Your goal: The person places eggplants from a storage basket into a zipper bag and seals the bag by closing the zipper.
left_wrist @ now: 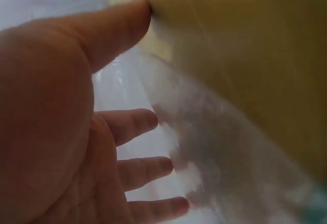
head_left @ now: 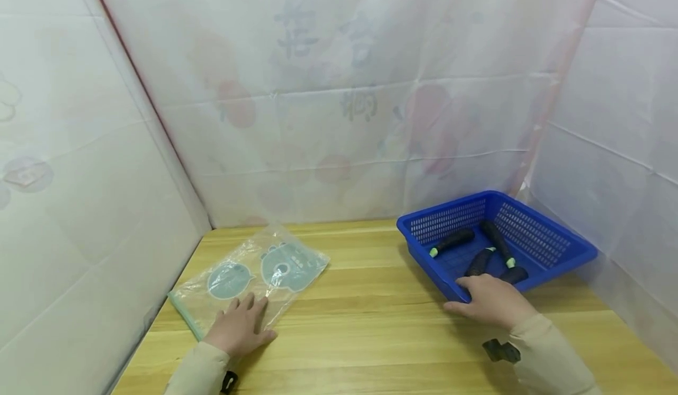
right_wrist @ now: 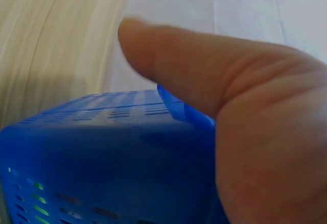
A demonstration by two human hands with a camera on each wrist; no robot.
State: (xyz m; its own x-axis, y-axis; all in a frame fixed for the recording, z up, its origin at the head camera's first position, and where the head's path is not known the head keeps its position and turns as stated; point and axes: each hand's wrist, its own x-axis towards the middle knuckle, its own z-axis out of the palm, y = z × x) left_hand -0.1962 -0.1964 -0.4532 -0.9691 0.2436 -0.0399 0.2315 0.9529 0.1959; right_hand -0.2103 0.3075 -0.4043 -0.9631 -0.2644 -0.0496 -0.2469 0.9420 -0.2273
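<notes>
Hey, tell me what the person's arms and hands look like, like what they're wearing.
The left sleeve and right sleeve are long and pale beige, with no markings that I can make out. A small black item shows at the left wrist, and a larger black piece by the right. The left hand and right hand wear no gloves.

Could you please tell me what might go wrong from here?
The right hand's grip is at one corner of the blue basket, so lifting there could tip it. The dark vegetables lie loose inside and might roll. The left hand isn't gripping the clear bag beneath it, which might slide.
</notes>
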